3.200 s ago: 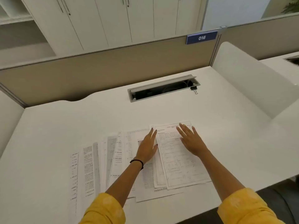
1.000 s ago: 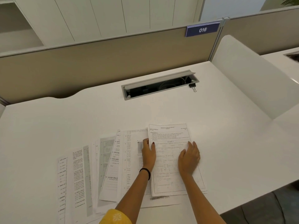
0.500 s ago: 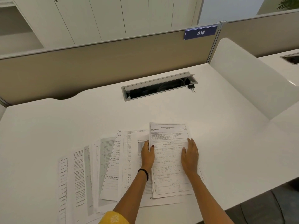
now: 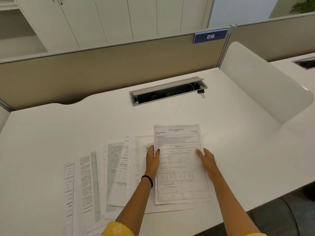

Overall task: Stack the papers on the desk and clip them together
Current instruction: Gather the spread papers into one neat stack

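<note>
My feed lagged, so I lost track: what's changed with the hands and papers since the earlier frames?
Both hands slid from lying flat on the papers to the side edges of the top sheet: the left hand now pinches the left edge, the right hand the right. The sheet, tilted before, sits straighter. The fanned papers and the binder clip by the cable slot stayed put.

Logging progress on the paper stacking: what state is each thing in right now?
top sheet, held at both side edges
left hand, pinching its left edge
right hand, pinching its right edge
other papers, fanned out, unstacked
binder clip, on desk, unused
cable tray lid, open
</note>
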